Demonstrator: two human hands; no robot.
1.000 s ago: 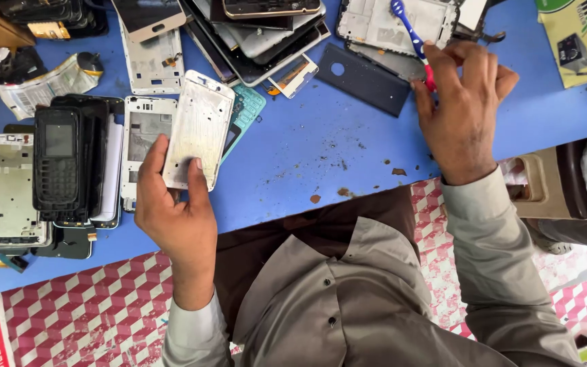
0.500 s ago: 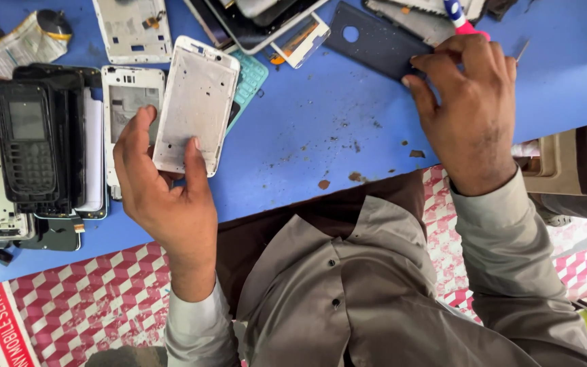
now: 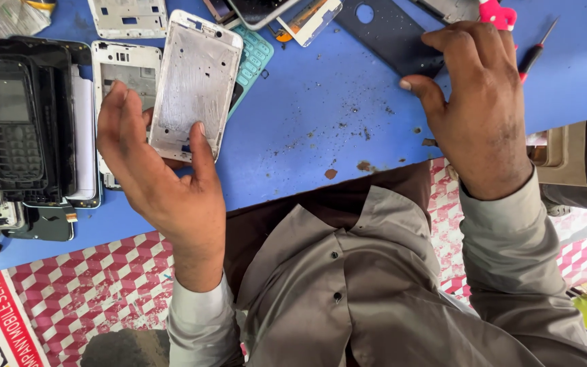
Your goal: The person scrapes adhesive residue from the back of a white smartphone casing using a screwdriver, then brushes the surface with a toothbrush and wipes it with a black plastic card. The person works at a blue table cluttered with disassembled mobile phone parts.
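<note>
The left hand has a white phone frame pinched at its lower end, thumb pressed on the near face and fingers curled behind the left edge, so the frame stands lifted off the blue table and tilts up and away from the person. It hangs just above a teal keypad piece and another white frame that lies flat beneath the fingers.

Over on the other side, the right hand sits palm-down near the table's far edge, fingers loosely bent, the thumb stuck out to the left. The fingertips rest on a dark flat back cover with a round hole in it; whether they actually clamp it is hard to tell from this angle. Something pink pokes out above the knuckles, and it may be tucked between the fingers. A small red-handled screwdriver lies just beside the hand on the right.

Far left, a black keypad phone housing is stacked on more frames. Rust-coloured specks dot the blue surface between the two hands. Grey shirt sleeves frame the bottom, over a pink-and-white patterned floor.
</note>
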